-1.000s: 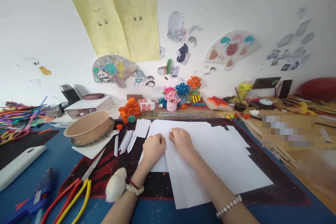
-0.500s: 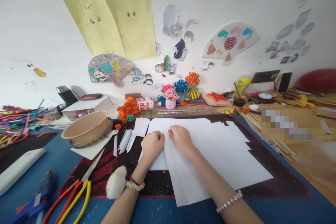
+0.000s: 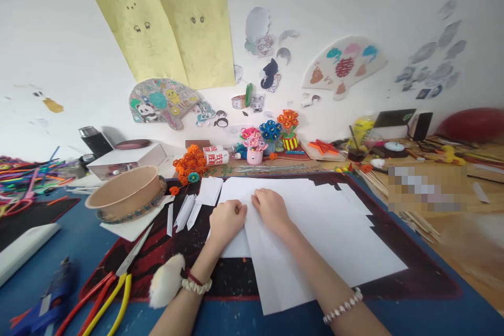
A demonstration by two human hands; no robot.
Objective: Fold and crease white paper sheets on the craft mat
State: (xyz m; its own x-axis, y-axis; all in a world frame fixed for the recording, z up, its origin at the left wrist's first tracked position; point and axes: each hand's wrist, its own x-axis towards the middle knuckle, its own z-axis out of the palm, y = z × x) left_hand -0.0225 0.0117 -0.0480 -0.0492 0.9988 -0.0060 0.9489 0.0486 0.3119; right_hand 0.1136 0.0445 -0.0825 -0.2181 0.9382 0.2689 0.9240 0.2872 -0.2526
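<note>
My left hand [image 3: 227, 222] and my right hand [image 3: 271, 210] lie close together over white paper in the middle of the dark mat. Both have curled fingers, pinching near the upper part of a creased white sheet [image 3: 271, 278], whose lower end spreads toward me past the mat's front edge. The fingertips and the exact grip are partly hidden. Beneath and to the right, more white sheets [image 3: 350, 241] overlap. Left of my left hand are folded paper strips [image 3: 185, 212] and a small white paper piece [image 3: 210, 190].
Scissors [image 3: 123, 273] with red and yellow handles and a blue glue gun [image 3: 49, 304] lie at the left front. Behind them is a round tan container [image 3: 122, 194]. Orange craft flowers [image 3: 191, 164] and small flower pots [image 3: 254, 155] line the back. Wooden sticks [image 3: 419, 227] lie at right.
The view has shifted slightly, so things on the table's left appear a little farther left. Both hands keep nearly the same pose on the creased sheet.
</note>
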